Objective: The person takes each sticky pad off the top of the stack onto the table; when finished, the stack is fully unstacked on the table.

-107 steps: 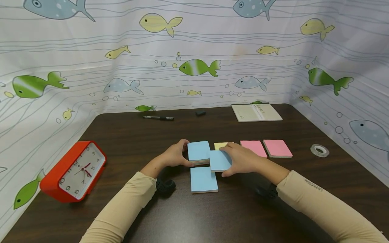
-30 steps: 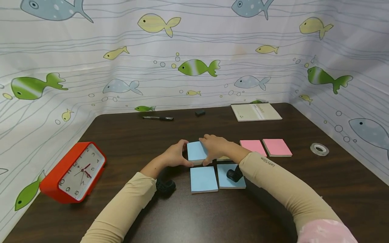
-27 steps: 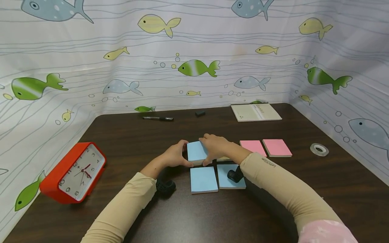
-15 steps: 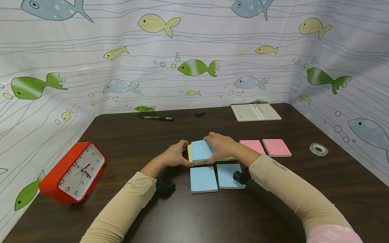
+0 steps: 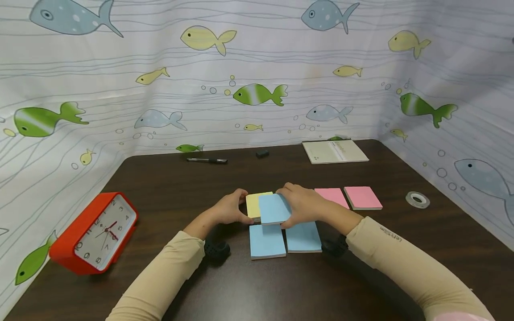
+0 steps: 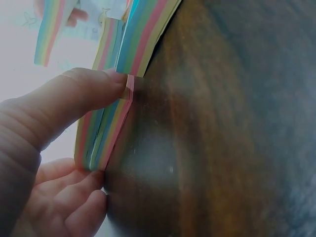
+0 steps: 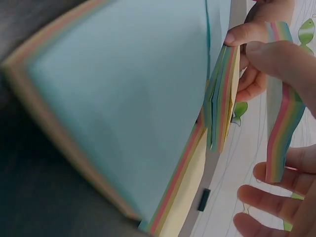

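In the head view, my left hand (image 5: 230, 208) holds a stack of sticky note pads with a yellow pad (image 5: 254, 204) on top. The left wrist view shows its thumb and fingers around the stack's rainbow-striped edges (image 6: 94, 138). My right hand (image 5: 307, 205) pinches a blue-topped sticky note pad (image 5: 274, 209), raised and overlapping the yellow one. In the right wrist view this pad (image 7: 282, 133) spans thumb to fingers, its layers striped. Two blue pads, one at left (image 5: 267, 244) and one at right (image 5: 304, 240), lie side by side in front.
Two pink pads, one nearer (image 5: 332, 196) and one farther right (image 5: 363, 197), lie beyond the right hand, then a tape roll (image 5: 417, 199). A red clock (image 5: 96, 232) stands left. A pen (image 5: 206, 160), a small black object (image 5: 263, 153) and a notebook (image 5: 335, 151) lie at the back.
The blue pad held earlier by the right hand now lies at front right. That hand has since taken the stack's top blue pad and shifted it right, uncovering yellow. The left hand stays put.
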A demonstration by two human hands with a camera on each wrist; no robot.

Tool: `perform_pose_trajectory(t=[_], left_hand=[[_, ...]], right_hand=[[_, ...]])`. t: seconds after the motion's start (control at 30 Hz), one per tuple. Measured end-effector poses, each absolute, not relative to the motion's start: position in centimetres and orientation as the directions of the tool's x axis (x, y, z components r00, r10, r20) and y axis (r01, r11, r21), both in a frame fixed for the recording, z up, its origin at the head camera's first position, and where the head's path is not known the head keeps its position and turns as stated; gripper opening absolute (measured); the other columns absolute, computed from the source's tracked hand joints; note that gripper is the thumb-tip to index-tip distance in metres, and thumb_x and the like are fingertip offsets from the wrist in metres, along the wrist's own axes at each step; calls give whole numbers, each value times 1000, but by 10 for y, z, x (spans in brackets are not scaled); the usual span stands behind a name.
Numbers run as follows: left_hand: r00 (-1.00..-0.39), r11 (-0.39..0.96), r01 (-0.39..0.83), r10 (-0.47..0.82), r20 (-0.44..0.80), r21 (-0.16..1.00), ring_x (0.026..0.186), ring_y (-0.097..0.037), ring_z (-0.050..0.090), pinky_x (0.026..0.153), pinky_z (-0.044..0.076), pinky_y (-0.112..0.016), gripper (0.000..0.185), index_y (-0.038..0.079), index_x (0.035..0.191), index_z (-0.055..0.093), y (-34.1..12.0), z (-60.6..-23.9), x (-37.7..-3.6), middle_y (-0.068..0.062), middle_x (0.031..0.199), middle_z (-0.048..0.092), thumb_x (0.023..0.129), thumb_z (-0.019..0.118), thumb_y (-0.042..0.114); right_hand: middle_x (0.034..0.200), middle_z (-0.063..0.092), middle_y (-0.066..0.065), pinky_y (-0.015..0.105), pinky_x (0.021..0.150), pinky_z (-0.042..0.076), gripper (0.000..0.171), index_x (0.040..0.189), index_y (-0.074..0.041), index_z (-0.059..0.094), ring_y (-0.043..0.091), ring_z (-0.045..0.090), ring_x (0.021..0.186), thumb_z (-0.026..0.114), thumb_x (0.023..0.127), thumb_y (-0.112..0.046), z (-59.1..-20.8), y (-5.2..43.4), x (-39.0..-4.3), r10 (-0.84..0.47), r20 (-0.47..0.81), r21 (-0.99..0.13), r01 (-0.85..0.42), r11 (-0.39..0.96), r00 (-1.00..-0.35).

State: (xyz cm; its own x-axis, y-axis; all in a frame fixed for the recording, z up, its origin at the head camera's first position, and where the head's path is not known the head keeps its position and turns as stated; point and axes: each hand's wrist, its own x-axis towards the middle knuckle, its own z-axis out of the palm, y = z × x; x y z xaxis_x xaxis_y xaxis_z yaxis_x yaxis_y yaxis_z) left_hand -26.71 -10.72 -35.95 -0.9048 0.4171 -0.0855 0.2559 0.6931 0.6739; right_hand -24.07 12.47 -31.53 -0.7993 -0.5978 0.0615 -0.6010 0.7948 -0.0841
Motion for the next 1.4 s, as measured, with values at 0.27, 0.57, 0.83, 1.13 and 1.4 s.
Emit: perform_pose_trajectory(t=[0.27, 0.57, 0.83, 1.13, 1.4], left_hand=[[-902, 685, 275, 427, -66, 675, 117, -25, 39, 90, 35, -39, 83, 2, 124, 34, -109, -353, -268, -16, 127, 41, 60, 81, 27], [-901, 682, 267, 427, -74, 681, 117, -24, 40, 90, 35, -38, 83, 3, 126, 34, -109, -354, -269, -16, 128, 39, 61, 80, 25], [-901, 683, 275, 428, -66, 676, 116, -25, 40, 90, 35, -38, 80, 3, 124, 35, -107, -352, -270, -16, 126, 41, 61, 80, 24], [-903, 689, 273, 425, -69, 672, 116, -25, 40, 90, 35, -38, 80, 3, 123, 35, -105, -352, -268, -16, 125, 42, 61, 80, 25], [-904, 691, 275, 423, -66, 669, 114, -25, 42, 89, 36, -38, 79, 2, 122, 37, -105, -358, -264, -16, 123, 43, 60, 81, 24]], right_hand=[[102, 47, 2, 28, 61, 43, 84, 120, -5, 47, 15, 47, 84, 72, 55, -51, -309, 151, -226, -614, 128, -68, -625, 778, -779], [110, 49, 5, 34, 70, 44, 85, 120, -5, 47, 18, 48, 93, 74, 54, -51, -315, 183, -216, -607, 124, -72, -617, 784, -785], [111, 50, 5, 36, 70, 44, 80, 119, -6, 49, 19, 46, 95, 75, 55, -47, -318, 211, -206, -563, 118, -114, -575, 810, -818], [108, 49, 2, 32, 69, 43, 80, 118, -8, 49, 16, 45, 90, 75, 55, -49, -328, 249, -199, -530, 56, -190, -530, 826, -846], [107, 49, 3, 31, 65, 42, 82, 118, -4, 49, 16, 45, 87, 75, 55, -50, -335, 272, -191, -512, 23, -218, -505, 835, -858]])
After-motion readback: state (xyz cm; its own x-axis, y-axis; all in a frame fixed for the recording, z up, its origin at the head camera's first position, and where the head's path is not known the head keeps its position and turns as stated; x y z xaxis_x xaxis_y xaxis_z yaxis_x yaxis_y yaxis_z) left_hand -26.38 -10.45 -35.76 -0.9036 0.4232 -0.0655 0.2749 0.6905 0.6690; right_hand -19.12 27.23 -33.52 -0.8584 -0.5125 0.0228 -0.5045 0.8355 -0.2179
